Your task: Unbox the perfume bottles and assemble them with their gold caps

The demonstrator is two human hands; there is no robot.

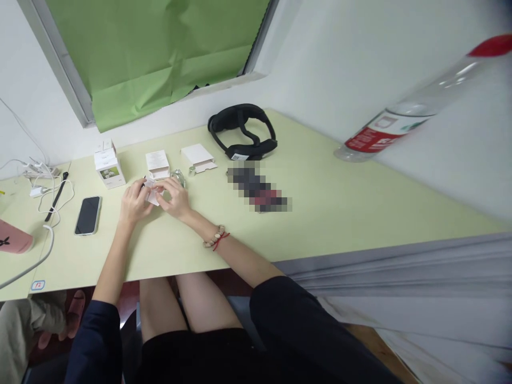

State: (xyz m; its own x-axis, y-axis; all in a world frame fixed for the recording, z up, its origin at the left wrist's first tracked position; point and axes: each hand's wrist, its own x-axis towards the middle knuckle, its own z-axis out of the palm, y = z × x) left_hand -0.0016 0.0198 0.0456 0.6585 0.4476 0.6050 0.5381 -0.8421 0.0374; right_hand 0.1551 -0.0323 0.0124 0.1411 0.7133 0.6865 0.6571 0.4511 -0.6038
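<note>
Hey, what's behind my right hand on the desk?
Behind your right hand, a shiny silvery item pokes out, with a white box farther back to the left. The hand covers the silvery item's near part, so its full shape can't be seen.

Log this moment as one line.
left hand: holding white paper | right hand: touching same paper | beyond hands: white carton | at left: smartphone

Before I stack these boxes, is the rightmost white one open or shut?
Open: the box has a flap sticking outward from its near end, rather than tucked in.
</note>
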